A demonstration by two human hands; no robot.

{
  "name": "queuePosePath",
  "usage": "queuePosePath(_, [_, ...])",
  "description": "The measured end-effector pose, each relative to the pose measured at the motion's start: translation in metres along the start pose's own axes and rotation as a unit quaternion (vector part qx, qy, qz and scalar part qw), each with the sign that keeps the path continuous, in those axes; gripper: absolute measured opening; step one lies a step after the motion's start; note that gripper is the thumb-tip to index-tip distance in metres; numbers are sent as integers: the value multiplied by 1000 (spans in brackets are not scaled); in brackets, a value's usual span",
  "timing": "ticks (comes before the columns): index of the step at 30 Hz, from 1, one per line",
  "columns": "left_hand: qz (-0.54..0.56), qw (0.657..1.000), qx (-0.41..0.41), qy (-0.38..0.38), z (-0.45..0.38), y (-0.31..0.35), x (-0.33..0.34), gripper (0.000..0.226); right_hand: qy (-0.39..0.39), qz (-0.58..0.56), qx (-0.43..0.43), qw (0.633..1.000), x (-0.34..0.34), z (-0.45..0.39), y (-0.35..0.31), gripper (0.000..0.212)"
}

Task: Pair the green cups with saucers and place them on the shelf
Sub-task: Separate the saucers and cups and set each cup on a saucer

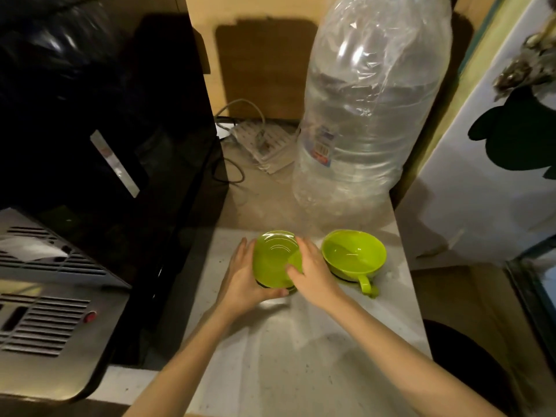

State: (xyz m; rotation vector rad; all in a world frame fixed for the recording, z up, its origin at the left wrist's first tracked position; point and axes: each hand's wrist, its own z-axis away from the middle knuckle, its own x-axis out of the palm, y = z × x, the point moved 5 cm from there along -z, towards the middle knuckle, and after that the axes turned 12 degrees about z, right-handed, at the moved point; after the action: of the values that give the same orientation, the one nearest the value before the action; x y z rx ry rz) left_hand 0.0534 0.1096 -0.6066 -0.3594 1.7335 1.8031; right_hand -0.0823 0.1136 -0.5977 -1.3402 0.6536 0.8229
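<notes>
A green saucer (272, 255) with ringed grooves is held just above the white shelf surface (301, 341), tilted toward me. My left hand (240, 284) grips its left and lower edge, thumb underneath. My right hand (313, 275) clasps its right edge, fingers lying over the rim. A dark ring and another green edge show under the saucer; what they belong to is hidden by my hands. To the right, a green cup (353, 254) stands upright on the surface, its handle (365, 285) pointing toward me and a dark rim under its base.
A large clear plastic water bottle (367, 115) stands close behind the cup and saucer. A black appliance (105, 130) and a silver vented machine (51, 296) fill the left. A power strip with cables (261, 142) lies at the back. A white fridge side (487, 176) borders the right.
</notes>
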Motion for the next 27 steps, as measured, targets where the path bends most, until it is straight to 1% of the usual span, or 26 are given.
queuePosePath(3, [2, 1000, -24, 4, -2, -9, 5, 129, -36, 10, 26, 999, 12, -5, 5, 69])
queuePosePath(8, [1, 1000, -18, 10, -4, -15, 8, 120, -59, 16, 49, 997, 21, -5, 13, 72])
queuePosePath(12, [23, 999, -16, 35, -4, -19, 7, 124, -37, -14, 43, 998, 22, -5, 15, 66])
queuePosePath(18, [36, 996, 48, 60, 0, -7, 1, 117, -6, 0, 44, 999, 25, -1, 16, 61])
queuePosePath(21, [31, 995, 70, 66, 5, -2, -2, 115, -3, -15, 54, 998, 26, 1, 16, 60])
queuePosePath(24, [26, 995, 73, 66, 12, -2, -3, 116, -9, -42, 59, 997, 24, 7, 16, 59])
queuePosePath(27, [19, 996, 65, 65, 21, -5, -3, 117, 5, -50, 43, 998, 22, 18, 15, 59])
